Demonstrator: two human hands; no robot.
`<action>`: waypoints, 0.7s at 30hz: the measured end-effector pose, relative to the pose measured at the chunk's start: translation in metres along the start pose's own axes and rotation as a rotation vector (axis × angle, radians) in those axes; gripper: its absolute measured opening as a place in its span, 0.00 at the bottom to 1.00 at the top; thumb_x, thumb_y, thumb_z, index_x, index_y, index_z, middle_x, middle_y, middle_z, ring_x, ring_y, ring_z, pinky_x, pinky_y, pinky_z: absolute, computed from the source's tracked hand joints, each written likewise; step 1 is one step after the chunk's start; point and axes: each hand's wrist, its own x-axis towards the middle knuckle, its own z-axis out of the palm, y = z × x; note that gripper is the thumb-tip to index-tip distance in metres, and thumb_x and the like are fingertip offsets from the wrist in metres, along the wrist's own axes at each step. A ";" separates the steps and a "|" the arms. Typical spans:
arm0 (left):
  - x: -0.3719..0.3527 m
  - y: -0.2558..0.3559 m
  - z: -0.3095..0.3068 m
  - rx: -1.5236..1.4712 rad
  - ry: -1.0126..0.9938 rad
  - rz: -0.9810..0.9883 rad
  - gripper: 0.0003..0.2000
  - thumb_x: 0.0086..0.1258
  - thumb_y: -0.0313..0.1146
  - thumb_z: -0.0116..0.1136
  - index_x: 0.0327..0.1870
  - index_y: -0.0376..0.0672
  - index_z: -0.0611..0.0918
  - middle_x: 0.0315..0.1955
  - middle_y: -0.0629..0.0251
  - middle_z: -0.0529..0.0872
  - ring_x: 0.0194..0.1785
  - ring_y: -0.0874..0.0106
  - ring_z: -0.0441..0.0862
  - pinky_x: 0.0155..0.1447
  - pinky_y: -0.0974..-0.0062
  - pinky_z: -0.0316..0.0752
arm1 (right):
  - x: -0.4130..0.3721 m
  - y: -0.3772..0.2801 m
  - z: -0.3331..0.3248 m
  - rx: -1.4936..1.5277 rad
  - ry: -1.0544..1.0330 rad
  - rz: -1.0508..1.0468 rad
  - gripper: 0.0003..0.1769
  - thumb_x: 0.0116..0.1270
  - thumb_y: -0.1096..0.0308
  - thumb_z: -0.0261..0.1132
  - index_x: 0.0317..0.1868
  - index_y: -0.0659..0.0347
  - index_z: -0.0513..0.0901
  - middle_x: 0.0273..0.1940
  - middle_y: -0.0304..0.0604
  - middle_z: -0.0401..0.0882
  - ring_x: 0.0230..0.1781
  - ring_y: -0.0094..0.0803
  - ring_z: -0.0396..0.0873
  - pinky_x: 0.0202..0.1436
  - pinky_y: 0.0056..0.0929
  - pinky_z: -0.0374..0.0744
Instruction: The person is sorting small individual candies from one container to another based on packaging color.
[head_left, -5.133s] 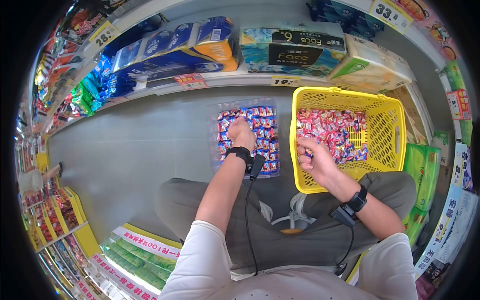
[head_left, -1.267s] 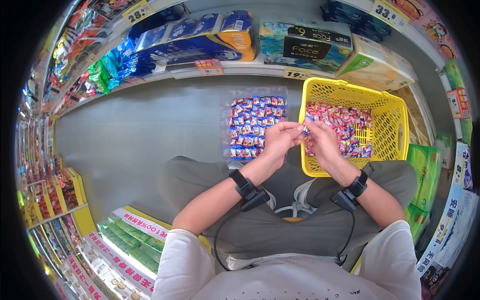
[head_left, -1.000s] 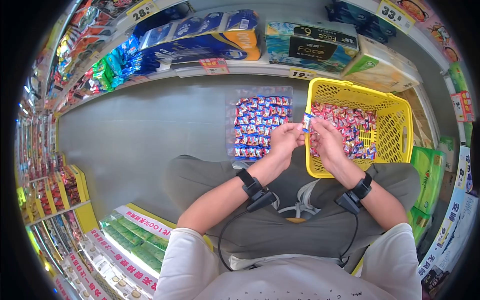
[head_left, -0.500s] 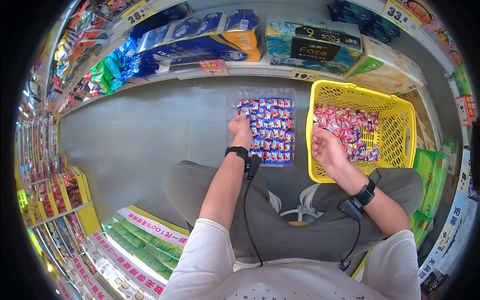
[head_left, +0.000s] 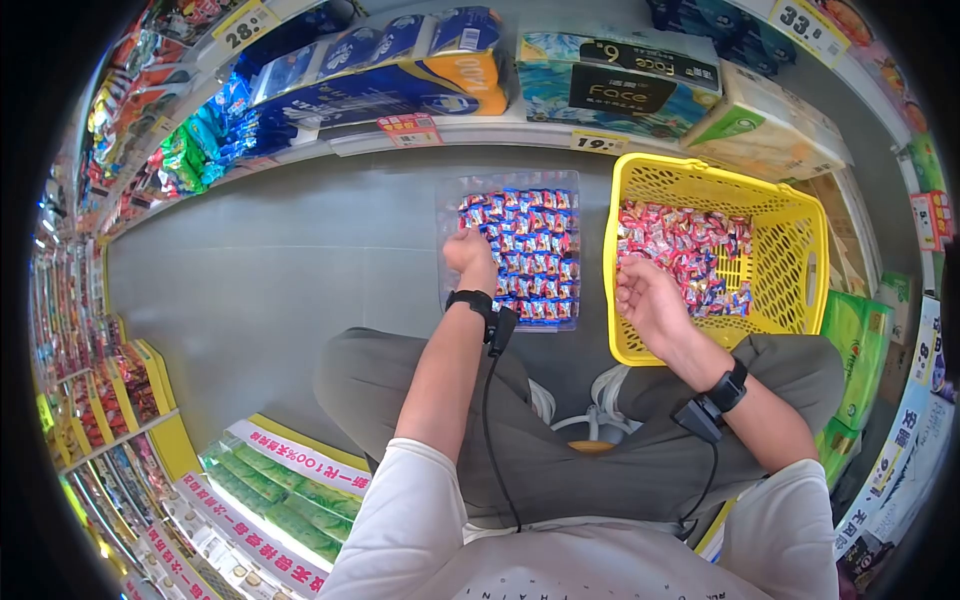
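My left hand (head_left: 472, 256) is closed over the left side of a clear plastic tray (head_left: 456, 185) on the floor. Its fingertips touch or hover by the rows of blue-and-red wrapped candies (head_left: 535, 240); whatever they pinch is hidden. Over the left side of a yellow basket (head_left: 617, 330), my right hand (head_left: 650, 300) is palm up with its fingers curled in. Too little shows at those fingertips to name what is in them. Loose pink-red wrapped candies (head_left: 690, 235) and some blue ones lie in the basket beyond this hand.
A shelf along the back holds blue tissue packs (head_left: 380, 75), a teal tissue box (head_left: 620, 85) and a pale pack (head_left: 770, 120). Green packs (head_left: 858, 355) stand right of the basket. Candy shelves (head_left: 120, 390) line the left. My bent knees flank the near side.
The whole view has shifted slightly left. Both hands stay at nearly the same spots over the tray and the basket; the right fingers are curled a little more.
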 end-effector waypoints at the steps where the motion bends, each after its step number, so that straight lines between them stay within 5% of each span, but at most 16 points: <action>1: -0.003 -0.002 0.001 0.016 0.041 0.069 0.09 0.64 0.30 0.68 0.40 0.34 0.87 0.37 0.51 0.89 0.40 0.63 0.88 0.45 0.66 0.82 | 0.000 0.000 0.000 0.001 0.001 -0.002 0.06 0.67 0.67 0.60 0.43 0.54 0.74 0.30 0.30 0.74 0.29 0.21 0.70 0.36 0.22 0.70; 5: -0.024 0.001 -0.002 0.007 0.013 0.105 0.07 0.64 0.28 0.66 0.38 0.35 0.86 0.32 0.55 0.88 0.34 0.67 0.86 0.40 0.69 0.80 | 0.006 -0.001 -0.004 0.000 0.055 -0.095 0.06 0.68 0.67 0.60 0.44 0.55 0.75 0.29 0.31 0.73 0.26 0.20 0.69 0.31 0.22 0.69; 8: -0.071 0.028 -0.011 -0.307 -0.240 -0.101 0.05 0.66 0.29 0.63 0.39 0.39 0.86 0.24 0.64 0.84 0.25 0.74 0.77 0.29 0.72 0.71 | 0.011 -0.002 -0.009 0.063 0.168 -0.163 0.07 0.68 0.67 0.58 0.44 0.57 0.77 0.28 0.31 0.72 0.22 0.18 0.68 0.24 0.21 0.66; 10: -0.098 0.048 -0.019 -0.296 -0.481 -0.318 0.05 0.68 0.29 0.60 0.40 0.41 0.85 0.21 0.70 0.77 0.21 0.78 0.67 0.24 0.76 0.61 | 0.017 -0.002 -0.018 0.043 0.239 -0.172 0.11 0.67 0.67 0.59 0.49 0.57 0.75 0.31 0.33 0.71 0.28 0.23 0.69 0.31 0.27 0.69; 11: -0.120 0.055 -0.024 -0.291 -0.551 -0.240 0.06 0.69 0.30 0.58 0.43 0.41 0.82 0.22 0.71 0.76 0.21 0.80 0.67 0.23 0.78 0.60 | 0.020 -0.003 -0.020 0.042 0.242 -0.181 0.11 0.67 0.67 0.59 0.49 0.57 0.75 0.31 0.33 0.71 0.28 0.23 0.69 0.31 0.27 0.69; 15: -0.178 0.069 -0.052 -0.245 -0.826 -0.154 0.09 0.70 0.32 0.57 0.49 0.42 0.79 0.29 0.72 0.78 0.26 0.80 0.70 0.26 0.80 0.64 | 0.038 -0.001 -0.037 -0.017 0.423 -0.130 0.05 0.63 0.67 0.58 0.40 0.55 0.75 0.30 0.34 0.70 0.26 0.24 0.69 0.27 0.27 0.68; 17: -0.193 0.067 -0.064 -0.137 -1.058 -0.222 0.10 0.71 0.36 0.58 0.49 0.47 0.77 0.33 0.76 0.76 0.32 0.80 0.71 0.38 0.78 0.68 | 0.049 -0.004 -0.051 -0.069 0.450 -0.076 0.04 0.60 0.67 0.59 0.35 0.55 0.74 0.27 0.36 0.69 0.24 0.25 0.69 0.23 0.27 0.68; 21: -0.216 0.051 -0.070 -0.052 -1.122 -0.279 0.10 0.70 0.38 0.59 0.47 0.47 0.78 0.36 0.74 0.76 0.37 0.78 0.72 0.43 0.75 0.67 | 0.085 -0.013 -0.099 -0.071 0.515 -0.072 0.06 0.56 0.71 0.59 0.35 0.61 0.77 0.28 0.39 0.71 0.24 0.30 0.69 0.25 0.32 0.68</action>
